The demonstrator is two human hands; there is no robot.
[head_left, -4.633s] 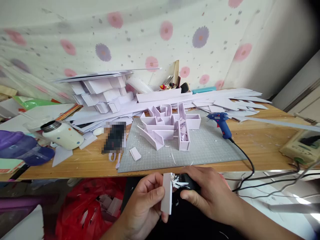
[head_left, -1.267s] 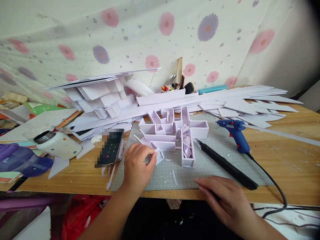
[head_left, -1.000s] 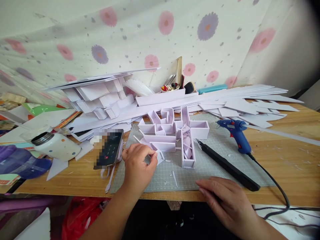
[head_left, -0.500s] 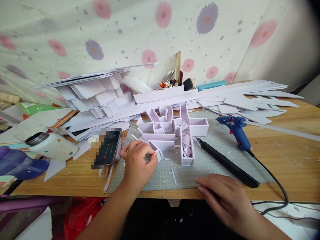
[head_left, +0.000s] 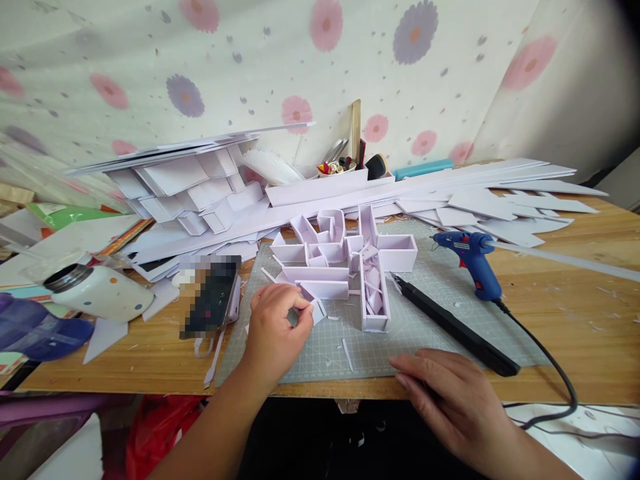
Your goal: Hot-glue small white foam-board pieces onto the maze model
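The person's left hand (head_left: 277,330) is pinching a small pale lilac foam-board piece (head_left: 314,311) at the near left corner of a pale lilac foam-board maze of walls (head_left: 340,263), which is sitting on a grey gridded cutting mat (head_left: 425,313). The right hand (head_left: 450,393) is lying flat and loosely spread, holding nothing, at the mat's front edge just beside a long black craft knife (head_left: 455,327). A careless push may be risking bent thin walls, and the knife tip is pointing toward the model.
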